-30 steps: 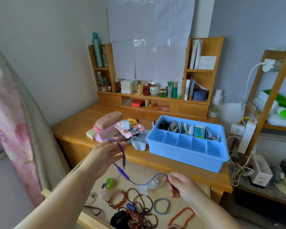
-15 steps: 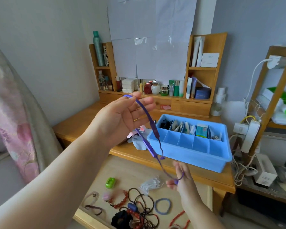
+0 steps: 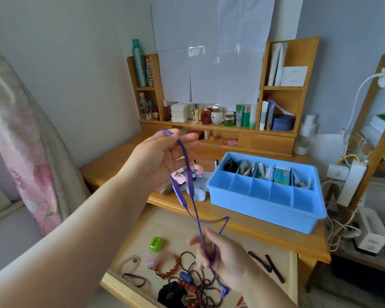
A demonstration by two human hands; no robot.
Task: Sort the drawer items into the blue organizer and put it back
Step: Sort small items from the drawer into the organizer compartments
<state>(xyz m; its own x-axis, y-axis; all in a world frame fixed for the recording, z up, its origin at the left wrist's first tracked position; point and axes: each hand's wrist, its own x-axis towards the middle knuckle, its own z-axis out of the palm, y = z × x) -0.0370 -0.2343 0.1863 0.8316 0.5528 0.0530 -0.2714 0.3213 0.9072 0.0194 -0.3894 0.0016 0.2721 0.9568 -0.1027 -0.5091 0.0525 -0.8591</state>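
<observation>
A purple earphone cord (image 3: 190, 182) is looped over the fingers of my raised left hand (image 3: 159, 157) and runs down to my right hand (image 3: 226, 261), which pinches its lower strands above the open drawer (image 3: 280, 270). The blue organizer (image 3: 265, 210) stands on the desk to the right, its back row filled with packets and a small box, its front row bare. In the drawer lie a green clip (image 3: 156, 243), red bead bracelets (image 3: 171, 271), dark necklaces, hair ties and black hairpins (image 3: 267, 263).
Pink and blue fabric pieces (image 3: 192, 177) lie on the desk left of the organizer. A wooden shelf unit (image 3: 218, 127) with bottles and jars stands behind. Cables and a power strip (image 3: 351, 183) hang at the right. A floral curtain (image 3: 20, 141) hangs on the left.
My left hand rose from drawer level to above the desk, lifting the cord. My right hand slid down and gathered the cord's lower strands into a doubled loop.
</observation>
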